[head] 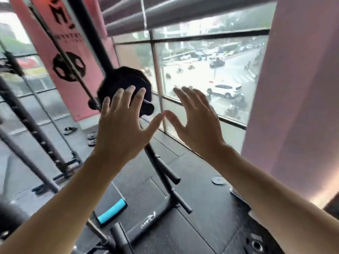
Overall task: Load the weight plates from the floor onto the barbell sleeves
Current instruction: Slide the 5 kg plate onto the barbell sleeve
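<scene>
A black weight plate hangs on the end of a slanted bar at chest height, in front of the window. My left hand is raised with fingers spread, its fingertips over the lower face of the plate. My right hand is raised beside it, fingers straight and spread, holding nothing and apart from the plate. A small grey plate lies flat on the black floor mat to the right. Part of another dark plate shows at the bottom right edge.
A black plate-storage stand with pegs rises from the floor below my hands. A turquoise foam roller pad lies near it. Rack uprights stand at left. A large window and a pink pillar close the right side. Sandals lie on the far floor.
</scene>
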